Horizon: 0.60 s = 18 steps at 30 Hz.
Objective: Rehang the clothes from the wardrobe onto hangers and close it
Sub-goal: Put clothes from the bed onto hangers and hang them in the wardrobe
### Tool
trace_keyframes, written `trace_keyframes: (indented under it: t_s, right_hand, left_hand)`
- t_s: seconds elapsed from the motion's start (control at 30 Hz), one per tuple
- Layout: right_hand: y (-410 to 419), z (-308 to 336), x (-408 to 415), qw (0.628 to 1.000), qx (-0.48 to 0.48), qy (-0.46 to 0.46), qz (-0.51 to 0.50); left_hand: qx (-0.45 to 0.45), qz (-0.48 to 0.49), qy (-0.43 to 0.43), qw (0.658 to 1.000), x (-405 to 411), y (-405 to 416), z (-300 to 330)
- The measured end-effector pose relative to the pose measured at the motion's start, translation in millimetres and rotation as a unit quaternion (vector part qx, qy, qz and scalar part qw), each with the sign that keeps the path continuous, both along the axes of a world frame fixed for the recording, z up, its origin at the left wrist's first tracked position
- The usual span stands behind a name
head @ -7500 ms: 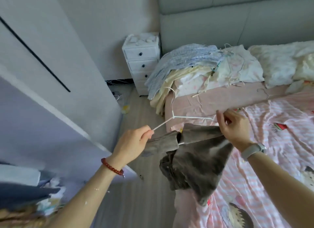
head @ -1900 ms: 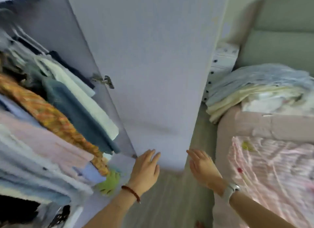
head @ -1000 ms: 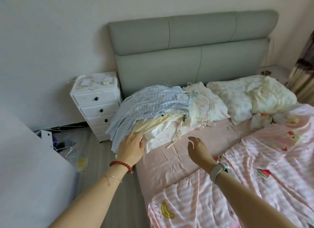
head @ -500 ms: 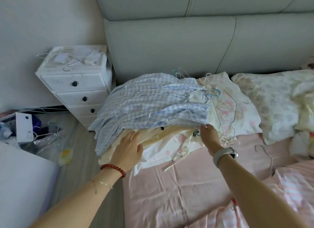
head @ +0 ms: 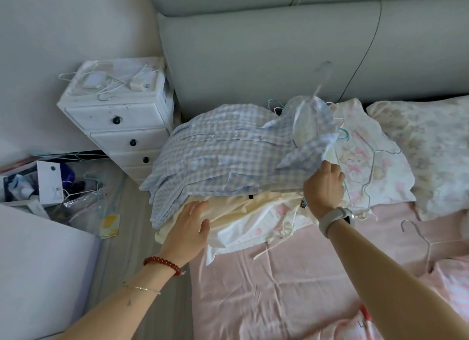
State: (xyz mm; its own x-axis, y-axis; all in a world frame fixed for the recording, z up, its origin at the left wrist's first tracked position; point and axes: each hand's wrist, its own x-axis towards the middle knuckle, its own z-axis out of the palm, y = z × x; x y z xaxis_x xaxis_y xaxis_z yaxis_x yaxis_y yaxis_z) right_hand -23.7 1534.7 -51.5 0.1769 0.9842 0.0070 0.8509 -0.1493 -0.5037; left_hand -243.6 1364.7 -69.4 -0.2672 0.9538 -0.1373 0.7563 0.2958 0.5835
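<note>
Nightstand beside piled clothes

We see a bed under a pink sheet. By its grey headboard lies a pile of clothes, blue check on top, cream beneath. Two pillows sit right of the pile, and a bare wire hanger lies in front of them.
</note>
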Motion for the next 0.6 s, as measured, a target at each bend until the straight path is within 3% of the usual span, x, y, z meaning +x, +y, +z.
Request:
trace_keyframes:
  t_s: [0.07, 0.17, 0.33, 0.5, 0.6]
  right_hand:
    - [-10.0, 11.6, -2.3, 0.998, 0.038, 0.017, 0.042]
    - [-37.1, 29.0, -6.7, 0.982, 0.054, 0.124, 0.13]
    - [-97.3, 56.3, -6.9, 0.955, 0.118, 0.238, 0.133]
    - [-145.1, 99.0, -23.8, 0.901, 0.126, 0.37, 0.191]
    - [-160.4, 126.7, -22.2, 0.858, 0.067, 0.456, 0.227]
  left_hand:
    - [0.03, 0.002, -0.003, 1.0, -1.2, -1.3, 10.7]
    - [0.067, 0.025, -0.02, 0.997, -2.3, -5.8, 35.0]
    - [0.162, 0.057, -0.026, 0.985, -19.2, -12.8, 89.8]
    - [0.206, 0.069, 0.006, 0.976, -40.8, -22.5, 152.6]
    - [0.166, 0.087, 0.061, 0.98, -52.0, -42.1, 180.2]
